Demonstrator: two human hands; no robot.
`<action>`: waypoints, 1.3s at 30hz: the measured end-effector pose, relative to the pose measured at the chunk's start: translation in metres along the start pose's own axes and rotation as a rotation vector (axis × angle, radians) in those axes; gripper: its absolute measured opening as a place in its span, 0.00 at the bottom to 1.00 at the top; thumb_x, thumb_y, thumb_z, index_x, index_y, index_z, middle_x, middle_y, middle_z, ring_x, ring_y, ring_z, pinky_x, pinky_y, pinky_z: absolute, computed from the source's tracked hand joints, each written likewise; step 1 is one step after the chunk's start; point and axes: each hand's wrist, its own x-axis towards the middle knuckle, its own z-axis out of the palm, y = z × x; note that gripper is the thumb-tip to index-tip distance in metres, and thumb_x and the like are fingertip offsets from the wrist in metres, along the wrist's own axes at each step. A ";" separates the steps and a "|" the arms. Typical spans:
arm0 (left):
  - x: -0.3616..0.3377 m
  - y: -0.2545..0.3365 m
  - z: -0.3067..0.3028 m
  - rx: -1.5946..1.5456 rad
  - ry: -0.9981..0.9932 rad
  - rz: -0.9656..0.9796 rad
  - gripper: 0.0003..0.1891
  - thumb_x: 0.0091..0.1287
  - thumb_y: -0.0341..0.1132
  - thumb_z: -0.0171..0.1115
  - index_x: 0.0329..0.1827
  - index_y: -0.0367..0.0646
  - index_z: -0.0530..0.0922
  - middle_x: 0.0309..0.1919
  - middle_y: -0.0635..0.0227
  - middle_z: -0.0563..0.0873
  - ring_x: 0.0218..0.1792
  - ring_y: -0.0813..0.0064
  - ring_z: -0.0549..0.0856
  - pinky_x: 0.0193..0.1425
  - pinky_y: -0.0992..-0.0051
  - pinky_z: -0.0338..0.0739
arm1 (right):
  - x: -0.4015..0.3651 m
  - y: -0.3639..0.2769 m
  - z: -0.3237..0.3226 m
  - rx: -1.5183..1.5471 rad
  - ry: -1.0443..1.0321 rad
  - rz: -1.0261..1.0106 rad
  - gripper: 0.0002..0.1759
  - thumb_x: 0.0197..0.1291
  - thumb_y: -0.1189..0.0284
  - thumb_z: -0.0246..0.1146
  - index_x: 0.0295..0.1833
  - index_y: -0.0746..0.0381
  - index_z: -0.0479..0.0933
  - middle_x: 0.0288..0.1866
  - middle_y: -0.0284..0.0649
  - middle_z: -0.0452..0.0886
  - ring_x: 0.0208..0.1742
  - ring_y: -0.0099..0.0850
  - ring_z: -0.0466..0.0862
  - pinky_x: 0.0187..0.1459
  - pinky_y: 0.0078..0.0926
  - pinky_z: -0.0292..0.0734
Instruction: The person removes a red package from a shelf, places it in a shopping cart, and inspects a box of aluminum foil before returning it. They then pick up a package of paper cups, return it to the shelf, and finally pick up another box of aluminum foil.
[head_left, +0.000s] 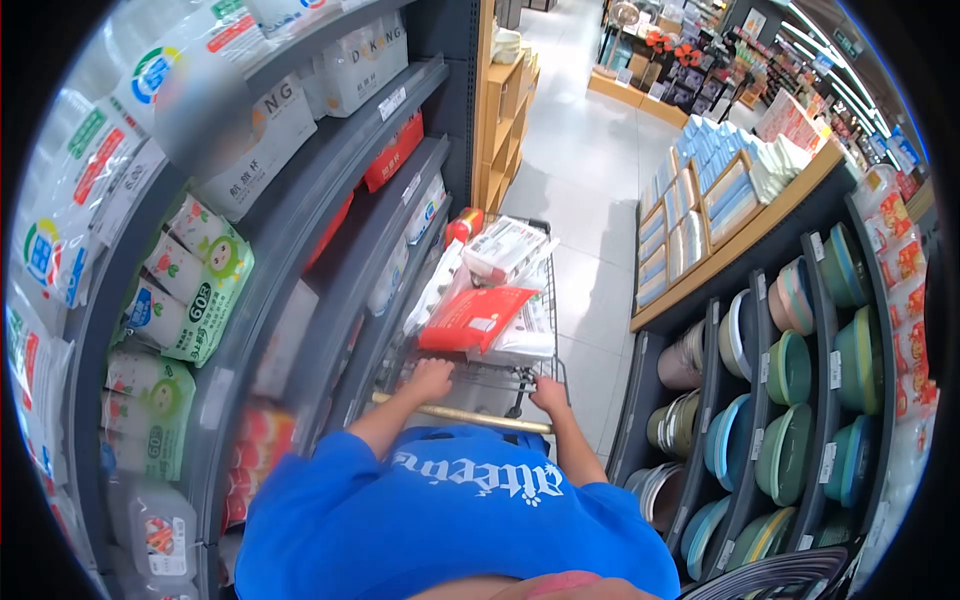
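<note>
A wire shopping cart [552, 300] stands in front of me. My left hand [430, 381] is closed on the near edge of its basket, with the forearm over the gold handlebar [460, 413]. At the cart's near right corner, my right hand [548, 394] is closed on the frame. A red packet [478, 315] lies on top in the basket. Around it are a white bag [436, 287], a white pack with a red patch [505, 247], a clear-and-white pack [527, 335] and a red-and-yellow item [464, 225].
Shelves on the left hold packs of disposable cups [190, 285] and boxes [262, 140], close beside the cart. Bowls and basins [785, 455] fill racks on the right. Folded towels [715, 165] sit on a wooden display. A tiled aisle floor [590, 235] runs ahead.
</note>
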 end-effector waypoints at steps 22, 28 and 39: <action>-0.109 -0.059 0.023 -0.206 -0.008 -0.087 0.40 0.62 0.44 0.69 0.76 0.44 0.62 0.63 0.50 0.77 0.67 0.50 0.76 0.70 0.53 0.70 | -0.236 -0.120 0.082 -0.068 0.697 0.042 0.13 0.67 0.63 0.61 0.50 0.59 0.81 0.49 0.42 0.81 0.57 0.41 0.77 0.68 0.49 0.62; -0.100 -0.088 0.062 -0.732 0.074 -0.047 0.32 0.66 0.42 0.68 0.70 0.35 0.72 0.63 0.47 0.80 0.65 0.50 0.79 0.71 0.60 0.72 | -0.261 -0.127 0.105 -0.108 0.834 0.051 0.12 0.67 0.63 0.60 0.48 0.58 0.81 0.48 0.39 0.81 0.56 0.40 0.77 0.69 0.52 0.60; -0.140 -0.096 0.092 -1.622 -0.096 -0.363 0.24 0.71 0.49 0.62 0.64 0.46 0.73 0.53 0.63 0.82 0.57 0.66 0.79 0.66 0.55 0.67 | -0.274 -0.097 0.114 -0.193 0.326 0.217 0.20 0.71 0.59 0.49 0.45 0.57 0.85 0.40 0.40 0.88 0.45 0.44 0.85 0.60 0.54 0.69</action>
